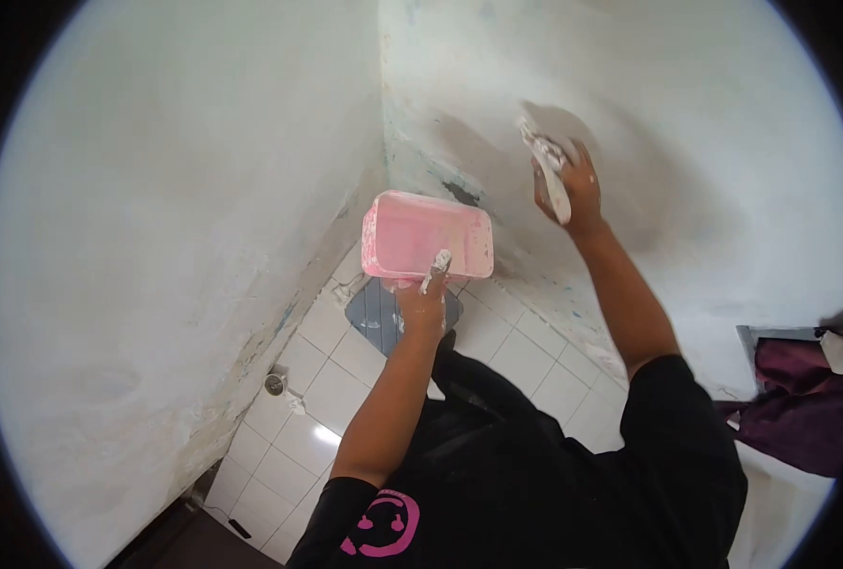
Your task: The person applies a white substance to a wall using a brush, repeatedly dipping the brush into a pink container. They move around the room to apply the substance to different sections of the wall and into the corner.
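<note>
My left hand grips a pink rectangular plastic tub by its near side, with the thumb over the rim. White paste coats that thumb, and pale smears cover the inside of the tub. Out to the right, my right hand is closed around a pale-handled putty knife. White paste is caked along its far end, which is close to the right wall. Dabs of paste spot my right fingers too. A dark patch shows on the wall just behind the tub.
Two walls meet in a corner ahead; the left wall is stained and flaking low down. A grey stool-like top stands below the tub on white floor tiles. A round drain lies left; dark red cloth hangs right.
</note>
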The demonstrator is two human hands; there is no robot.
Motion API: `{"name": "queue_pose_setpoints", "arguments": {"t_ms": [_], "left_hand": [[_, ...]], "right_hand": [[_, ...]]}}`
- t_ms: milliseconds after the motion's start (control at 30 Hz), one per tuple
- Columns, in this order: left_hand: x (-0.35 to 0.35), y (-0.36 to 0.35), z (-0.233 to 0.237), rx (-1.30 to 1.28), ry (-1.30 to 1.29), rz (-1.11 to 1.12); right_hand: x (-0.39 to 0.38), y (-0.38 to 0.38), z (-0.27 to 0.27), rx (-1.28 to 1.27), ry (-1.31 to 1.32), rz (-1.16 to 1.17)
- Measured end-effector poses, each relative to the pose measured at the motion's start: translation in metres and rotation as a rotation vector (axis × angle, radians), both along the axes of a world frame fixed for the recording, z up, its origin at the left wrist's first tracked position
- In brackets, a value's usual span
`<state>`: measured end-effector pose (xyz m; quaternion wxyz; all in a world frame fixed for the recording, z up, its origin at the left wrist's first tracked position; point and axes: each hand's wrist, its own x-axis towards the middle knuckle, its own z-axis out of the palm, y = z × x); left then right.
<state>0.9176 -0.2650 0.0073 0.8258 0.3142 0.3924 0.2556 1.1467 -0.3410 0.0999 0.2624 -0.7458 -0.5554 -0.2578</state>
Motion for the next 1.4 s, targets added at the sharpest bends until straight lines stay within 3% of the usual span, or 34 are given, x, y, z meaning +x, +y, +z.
{"name": "queue_pose_setpoints", "arguments": {"t_ms": [100,167,267,300,400,500,600,833,900,933,1000,1067,1133,1200,1267,1367,1400], "left_hand": [[0.002,-0.006,-0.019,-0.036,-0.036,-0.021],[0.003,-0.008,-0.026,-0.095,-0.052,-0.049],[0.011,-0.011,-0.034,-0.103,0.022,-0.111],[0.012,-0.011,-0.045,0.014,-0.001,-0.102],[0.002,-0.007,-0.07,0.145,0.0,-0.133],[-0.021,0.001,-0.089,0.146,0.006,-0.167],[-0.051,0.016,-0.105,0.133,0.038,-0.159],[-0.078,0.051,-0.089,0.057,0.021,-0.34],[-0.086,0.05,-0.108,0.068,0.028,-0.347],[-0.09,0.051,-0.116,0.091,0.029,-0.358],[-0.09,0.061,-0.091,0.026,0.046,-0.332],[-0.087,0.071,-0.081,-0.029,0.052,-0.304],[-0.089,0.078,-0.072,-0.08,-0.053,-0.269],[-0.086,0.084,-0.064,-0.131,0.024,-0.26],[-0.08,0.085,-0.057,-0.138,-0.034,-0.232],[-0.062,0.08,-0.032,-0.127,-0.057,-0.122],[-0.06,0.078,-0.043,-0.129,-0.07,-0.119]], "right_hand": [[0.023,0.008,0.006,-0.214,0.012,-0.055],[0.031,0.018,0.018,-0.317,-0.04,-0.275],[0.015,0.024,0.061,-0.373,-0.264,-0.162],[0.005,0.027,0.062,-0.396,-0.262,-0.184],[0.01,0.022,0.003,-0.591,-0.163,-0.387],[0.015,0.006,-0.082,-0.705,-0.138,-0.383],[-0.001,0.016,-0.086,-0.768,0.065,-0.315],[0.003,0.028,0.036,-0.33,0.043,-0.414],[-0.008,0.036,0.043,-0.2,-0.312,-0.426],[-0.006,0.032,0.021,-0.201,-0.304,-0.424],[0.006,0.015,-0.054,-0.444,-0.162,-0.535],[-0.001,0.009,-0.102,-0.572,-0.046,-0.48],[-0.008,0.019,-0.093,-0.59,0.057,-0.435],[-0.006,0.021,-0.066,-0.614,0.161,-0.4],[0.009,0.024,-0.011,-0.352,0.239,-0.322],[0.011,0.037,0.069,-0.234,0.199,-0.381],[0.004,0.043,0.085,-0.186,-0.012,-0.33]]}}
